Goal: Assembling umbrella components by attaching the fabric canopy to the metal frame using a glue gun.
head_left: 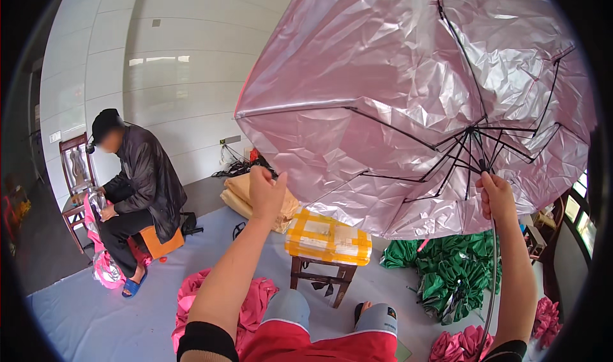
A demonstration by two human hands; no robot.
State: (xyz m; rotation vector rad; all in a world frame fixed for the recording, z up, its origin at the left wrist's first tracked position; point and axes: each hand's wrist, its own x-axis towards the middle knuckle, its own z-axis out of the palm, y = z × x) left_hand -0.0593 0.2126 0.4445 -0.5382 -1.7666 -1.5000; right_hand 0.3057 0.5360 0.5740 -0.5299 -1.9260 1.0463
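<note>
A partly spread umbrella [383, 62] with a silvery-pink lining and black ribs fills the upper right, its underside facing me. My right hand [498, 196] is closed around its shaft, just below where the ribs meet. The thin metal shaft [495, 279] runs down from that hand past my right forearm. Raised at the umbrella's left lower edge is my left hand [267, 189], its fingers curled in and thumb up. Whatever those fingers may hold is hidden.
A taped box [329, 237] rests on a wooden stool [322, 274] before my knees. Green bundled umbrellas [453, 276] lie at right, pink fabric [255, 304] at left. A seated person [143, 177] handles pink-silver material. Behind stands a brown sack [239, 196].
</note>
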